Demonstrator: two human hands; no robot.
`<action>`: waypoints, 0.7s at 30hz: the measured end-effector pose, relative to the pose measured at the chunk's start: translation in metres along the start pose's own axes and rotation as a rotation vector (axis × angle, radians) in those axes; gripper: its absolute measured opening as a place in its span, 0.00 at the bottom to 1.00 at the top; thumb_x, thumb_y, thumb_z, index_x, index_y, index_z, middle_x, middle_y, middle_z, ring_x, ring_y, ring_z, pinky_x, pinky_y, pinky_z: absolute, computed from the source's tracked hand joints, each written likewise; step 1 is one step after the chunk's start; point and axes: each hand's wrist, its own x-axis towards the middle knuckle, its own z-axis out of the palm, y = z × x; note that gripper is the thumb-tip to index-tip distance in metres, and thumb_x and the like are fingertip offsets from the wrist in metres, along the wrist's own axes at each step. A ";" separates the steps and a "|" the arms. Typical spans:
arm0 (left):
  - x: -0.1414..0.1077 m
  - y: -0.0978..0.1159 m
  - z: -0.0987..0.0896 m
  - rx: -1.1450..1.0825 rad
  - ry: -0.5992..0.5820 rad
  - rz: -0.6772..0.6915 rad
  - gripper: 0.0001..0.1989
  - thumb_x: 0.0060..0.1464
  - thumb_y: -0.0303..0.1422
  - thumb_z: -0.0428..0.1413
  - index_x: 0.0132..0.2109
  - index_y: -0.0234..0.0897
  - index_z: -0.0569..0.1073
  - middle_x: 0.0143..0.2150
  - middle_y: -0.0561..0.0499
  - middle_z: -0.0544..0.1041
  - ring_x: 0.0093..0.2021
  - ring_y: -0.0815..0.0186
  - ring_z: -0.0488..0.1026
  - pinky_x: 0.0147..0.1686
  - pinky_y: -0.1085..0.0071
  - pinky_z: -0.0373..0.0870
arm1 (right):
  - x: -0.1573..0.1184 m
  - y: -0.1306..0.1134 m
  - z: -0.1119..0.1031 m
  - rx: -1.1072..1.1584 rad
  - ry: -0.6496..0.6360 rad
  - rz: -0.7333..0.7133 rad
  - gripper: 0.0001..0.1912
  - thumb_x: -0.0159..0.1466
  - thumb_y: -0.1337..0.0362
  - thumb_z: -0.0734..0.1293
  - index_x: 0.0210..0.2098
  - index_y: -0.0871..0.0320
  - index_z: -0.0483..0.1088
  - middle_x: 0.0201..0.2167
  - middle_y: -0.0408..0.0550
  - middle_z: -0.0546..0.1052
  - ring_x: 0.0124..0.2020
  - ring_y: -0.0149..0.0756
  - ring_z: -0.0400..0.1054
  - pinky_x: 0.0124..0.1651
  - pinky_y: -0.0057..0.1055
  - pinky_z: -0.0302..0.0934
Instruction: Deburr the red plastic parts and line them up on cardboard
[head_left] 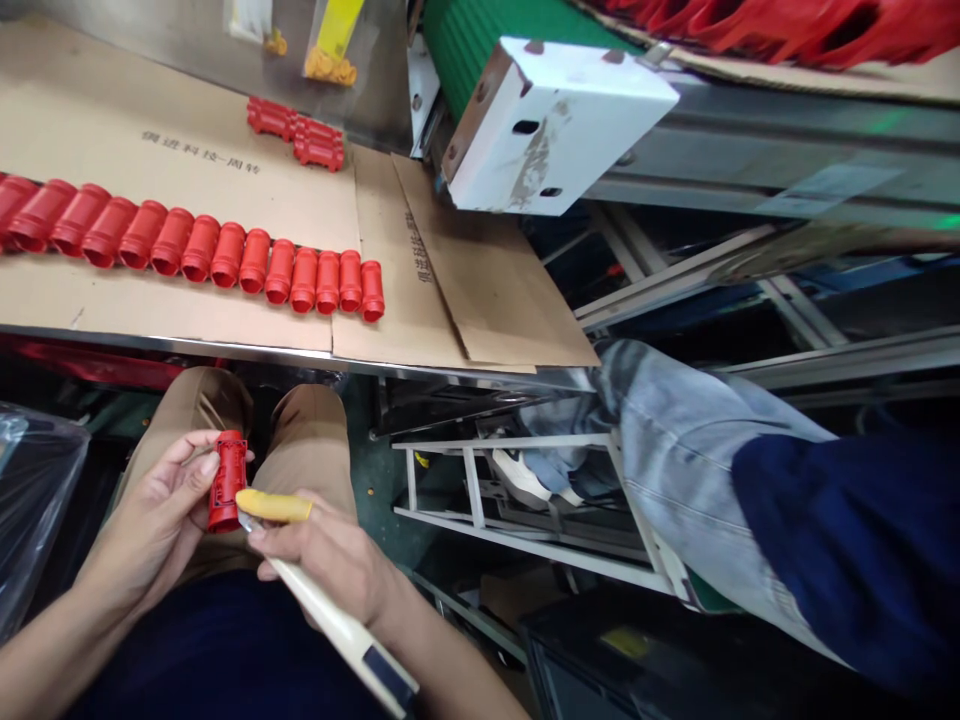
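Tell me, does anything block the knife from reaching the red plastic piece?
Nothing visible does. The knife's blade tip sits right at the edge of the red plastic piece in the left hand. The right hand's yellow-capped finger lies just above the blade.

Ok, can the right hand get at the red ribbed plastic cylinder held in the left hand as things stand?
Likely yes. The right hand, gripping a cream-handled trimming knife, sits just beside the red ribbed plastic cylinder, held up in the left hand; nothing appears to stand between them.
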 end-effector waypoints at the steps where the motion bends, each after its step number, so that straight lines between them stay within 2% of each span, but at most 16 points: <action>1: 0.000 0.000 0.001 0.003 0.009 -0.012 0.23 0.50 0.42 0.77 0.50 0.38 0.82 0.45 0.45 0.86 0.35 0.66 0.82 0.34 0.77 0.82 | 0.000 0.001 0.000 -0.053 -0.033 -0.053 0.10 0.75 0.71 0.69 0.54 0.62 0.75 0.46 0.59 0.86 0.45 0.42 0.82 0.49 0.38 0.81; 2: -0.001 0.000 0.001 0.001 0.017 -0.021 0.24 0.50 0.42 0.77 0.50 0.38 0.82 0.45 0.45 0.86 0.36 0.66 0.82 0.35 0.76 0.82 | 0.000 0.002 0.002 -0.069 -0.025 -0.076 0.10 0.75 0.71 0.68 0.55 0.61 0.74 0.45 0.58 0.86 0.45 0.42 0.82 0.48 0.39 0.81; 3: -0.001 0.000 0.001 -0.004 0.023 -0.027 0.24 0.49 0.42 0.77 0.50 0.38 0.82 0.45 0.45 0.86 0.36 0.65 0.82 0.35 0.76 0.82 | -0.001 0.004 0.004 -0.043 0.036 -0.041 0.10 0.76 0.70 0.67 0.55 0.59 0.74 0.43 0.56 0.86 0.44 0.42 0.82 0.47 0.38 0.81; 6: -0.003 0.002 0.002 -0.019 0.029 -0.008 0.23 0.49 0.42 0.77 0.50 0.40 0.82 0.45 0.46 0.86 0.33 0.65 0.82 0.34 0.74 0.83 | -0.003 0.008 0.012 0.181 0.409 0.288 0.07 0.78 0.66 0.65 0.53 0.55 0.73 0.38 0.49 0.85 0.36 0.37 0.83 0.41 0.34 0.81; 7: -0.003 0.002 0.003 -0.024 0.032 0.016 0.23 0.50 0.41 0.77 0.49 0.41 0.82 0.46 0.47 0.86 0.32 0.66 0.82 0.33 0.74 0.83 | -0.003 0.008 0.014 0.224 0.510 0.390 0.06 0.78 0.65 0.66 0.52 0.55 0.73 0.39 0.50 0.86 0.35 0.37 0.83 0.39 0.33 0.81; 8: -0.003 0.003 0.003 -0.030 0.036 0.046 0.22 0.50 0.41 0.77 0.49 0.41 0.82 0.45 0.47 0.86 0.31 0.66 0.82 0.32 0.74 0.83 | -0.004 0.008 0.014 0.229 0.558 0.444 0.05 0.77 0.64 0.67 0.51 0.55 0.74 0.40 0.51 0.86 0.36 0.37 0.84 0.40 0.33 0.81; 9: -0.003 0.003 0.003 -0.036 0.042 0.076 0.21 0.50 0.40 0.77 0.48 0.42 0.82 0.45 0.48 0.86 0.31 0.65 0.82 0.32 0.73 0.83 | -0.004 0.007 0.014 0.206 0.550 0.437 0.05 0.76 0.63 0.69 0.51 0.55 0.76 0.42 0.52 0.86 0.39 0.39 0.85 0.42 0.35 0.82; 11: -0.002 0.004 0.002 -0.045 0.057 0.128 0.21 0.48 0.40 0.78 0.46 0.42 0.81 0.43 0.49 0.85 0.30 0.66 0.82 0.32 0.73 0.83 | -0.005 0.003 0.012 0.129 0.425 0.307 0.07 0.74 0.65 0.72 0.51 0.56 0.79 0.45 0.54 0.87 0.46 0.43 0.85 0.49 0.39 0.82; 14: -0.001 0.006 0.001 -0.025 0.059 0.118 0.23 0.47 0.40 0.78 0.48 0.41 0.82 0.42 0.48 0.85 0.32 0.64 0.82 0.31 0.74 0.82 | -0.005 -0.001 0.009 0.077 0.256 0.090 0.12 0.73 0.70 0.72 0.56 0.59 0.79 0.46 0.55 0.88 0.47 0.43 0.84 0.52 0.38 0.81; 18: 0.000 0.007 0.002 0.005 0.018 0.035 0.26 0.47 0.41 0.78 0.51 0.40 0.82 0.45 0.45 0.85 0.35 0.60 0.83 0.31 0.73 0.83 | -0.003 0.002 0.010 0.134 0.242 0.007 0.15 0.73 0.68 0.72 0.58 0.61 0.79 0.48 0.56 0.87 0.47 0.41 0.84 0.54 0.37 0.81; 21: 0.000 0.007 0.004 0.010 0.003 0.040 0.25 0.48 0.41 0.78 0.50 0.40 0.82 0.44 0.45 0.85 0.34 0.61 0.83 0.31 0.73 0.82 | 0.000 0.005 0.008 0.141 0.210 0.000 0.14 0.74 0.68 0.71 0.58 0.60 0.78 0.49 0.55 0.87 0.47 0.40 0.85 0.53 0.36 0.82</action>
